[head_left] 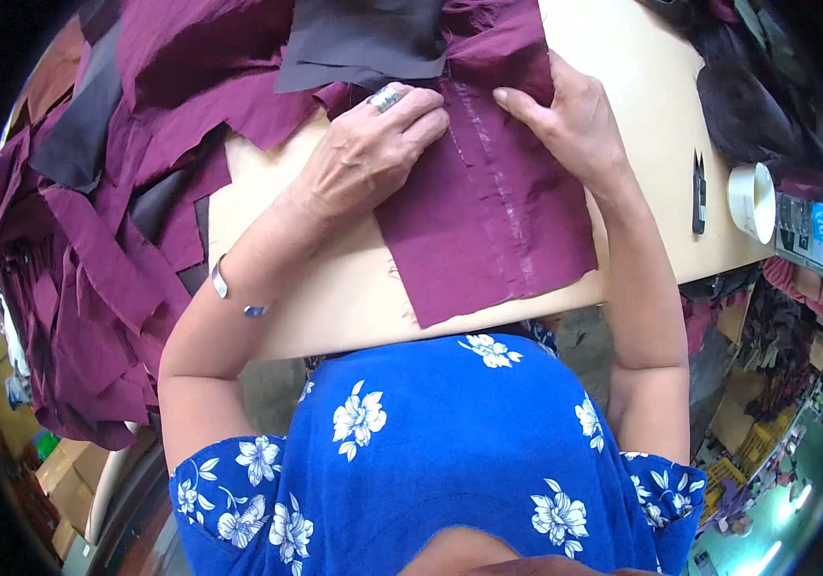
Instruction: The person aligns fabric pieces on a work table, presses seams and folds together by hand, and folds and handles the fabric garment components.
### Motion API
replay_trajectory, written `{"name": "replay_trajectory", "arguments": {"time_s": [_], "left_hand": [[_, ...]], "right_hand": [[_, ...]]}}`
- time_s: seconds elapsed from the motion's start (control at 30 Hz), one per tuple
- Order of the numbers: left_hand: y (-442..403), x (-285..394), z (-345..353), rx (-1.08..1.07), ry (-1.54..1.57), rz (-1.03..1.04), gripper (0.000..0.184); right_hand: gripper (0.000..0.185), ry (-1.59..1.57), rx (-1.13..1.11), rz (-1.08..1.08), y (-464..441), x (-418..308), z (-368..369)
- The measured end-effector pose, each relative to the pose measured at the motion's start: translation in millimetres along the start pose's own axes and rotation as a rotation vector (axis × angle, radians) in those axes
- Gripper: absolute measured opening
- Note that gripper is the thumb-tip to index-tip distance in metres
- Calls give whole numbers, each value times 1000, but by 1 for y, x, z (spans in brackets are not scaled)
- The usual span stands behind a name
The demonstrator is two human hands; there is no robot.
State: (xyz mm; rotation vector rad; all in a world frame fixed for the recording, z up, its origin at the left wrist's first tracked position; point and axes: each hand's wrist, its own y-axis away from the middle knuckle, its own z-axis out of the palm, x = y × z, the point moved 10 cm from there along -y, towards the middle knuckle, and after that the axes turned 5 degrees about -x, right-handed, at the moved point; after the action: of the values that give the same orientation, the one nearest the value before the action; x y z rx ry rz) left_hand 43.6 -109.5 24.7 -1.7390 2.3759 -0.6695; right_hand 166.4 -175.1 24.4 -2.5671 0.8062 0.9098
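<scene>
A maroon fabric piece [488, 221] lies on the pale table in front of me, with a seam line and whitish marks running down its middle. My left hand [378, 144] wears a ring and is closed on the fabric near the seam, its fingertips partly hidden. At the fabric's right edge is my right hand [574, 125], with its thumb on top and its other fingers mostly out of sight behind the cloth. Just beyond my left hand, a dark grey fabric piece [363, 43] overlaps the maroon cloth.
Maroon and dark scraps [95, 278] pile up and hang over the table's left side. On the right lie a black pointed tool [698, 192], like tweezers or snips, and a white roll [753, 202]. Dark cloth [752, 110] is heaped at the back right. The table's front edge is close to my body.
</scene>
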Motion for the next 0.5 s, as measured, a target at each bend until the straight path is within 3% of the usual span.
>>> {"name": "replay_trajectory", "arguments": {"time_s": [0.17,0.23,0.37,0.5], "left_hand": [[1,6,-1,3,-58,28,17],[2,6,0,-37,-49,3,25],[1,2,7,-142,-60,-64,33],[0,4,7,-97,-135,-46,40]], "right_hand": [[25,161,3,73,-14,15,9],[29,166,102,7,-12,12,4],[27,215,90,-7,-13,10,3],[25,216,137,-60,-12,11,4]]}}
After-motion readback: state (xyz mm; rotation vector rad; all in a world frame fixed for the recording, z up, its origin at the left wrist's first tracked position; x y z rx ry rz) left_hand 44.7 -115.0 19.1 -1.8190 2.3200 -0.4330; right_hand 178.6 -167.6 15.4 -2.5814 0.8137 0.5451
